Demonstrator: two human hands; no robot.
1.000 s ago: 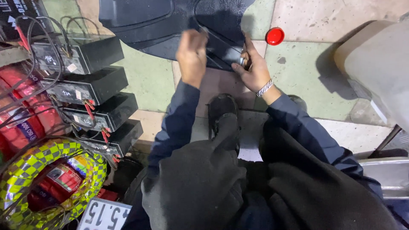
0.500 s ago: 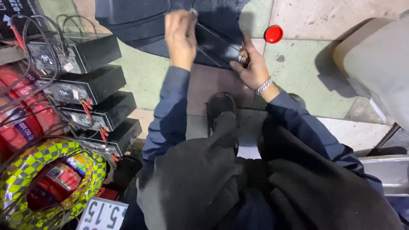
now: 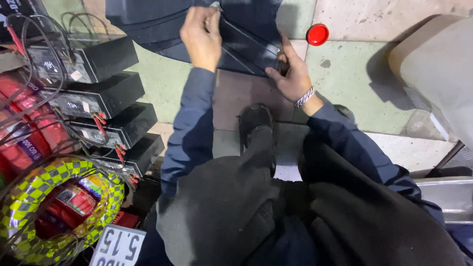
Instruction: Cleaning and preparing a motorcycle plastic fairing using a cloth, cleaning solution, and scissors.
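Note:
A large dark plastic panel (image 3: 162,22) lies on the tiled floor at the top of the head view. My left hand (image 3: 201,34) is raised over it, fingers pinched on a small pale scrap at the panel's upper edge. My right hand (image 3: 291,74), with a metal bracelet on the wrist, rests its fingers flat on the panel's right lower edge. Both sleeves are dark blue. My knees in dark trousers and one black shoe (image 3: 255,120) fill the lower middle.
Several black batteries (image 3: 93,101) with red and black wires are stacked at the left. A yellow-green chequered ring (image 3: 29,192) lies over red parts at the lower left, beside a white plate. A red cap (image 3: 317,34) sits on the floor; a beige seat (image 3: 438,74) stands right.
My left hand has moved up and away across the panel, from its lower edge to its upper edge. My right hand stays at the panel's right edge.

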